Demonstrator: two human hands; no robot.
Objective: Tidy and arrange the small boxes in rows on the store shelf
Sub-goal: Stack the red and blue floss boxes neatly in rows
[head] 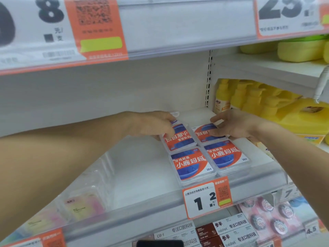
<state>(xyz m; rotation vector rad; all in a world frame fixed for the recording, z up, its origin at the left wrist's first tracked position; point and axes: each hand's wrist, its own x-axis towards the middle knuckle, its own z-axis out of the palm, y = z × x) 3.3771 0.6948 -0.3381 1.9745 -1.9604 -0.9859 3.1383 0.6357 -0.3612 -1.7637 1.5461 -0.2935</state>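
Several small clear boxes with orange and blue labels lie flat on the white shelf [142, 175], two rows of two. The front left box [191, 164] and front right box [227, 155] face me with labels upright. The back left box [178, 138] and back right box [208, 133] have their labels upside down. My left hand [153, 124] grips the back left box at its left and far edges. My right hand [235, 125] holds the back right box, thumb on its label, fingers at its right edge.
A clear plastic lip [142, 207] with a price tag [207, 199] fronts the shelf. Yellow bottles [249, 98] stand to the right past a slotted upright [208, 79]. Pastel boxes [83, 205] sit at the front left. The upper shelf edge [178, 40] hangs overhead.
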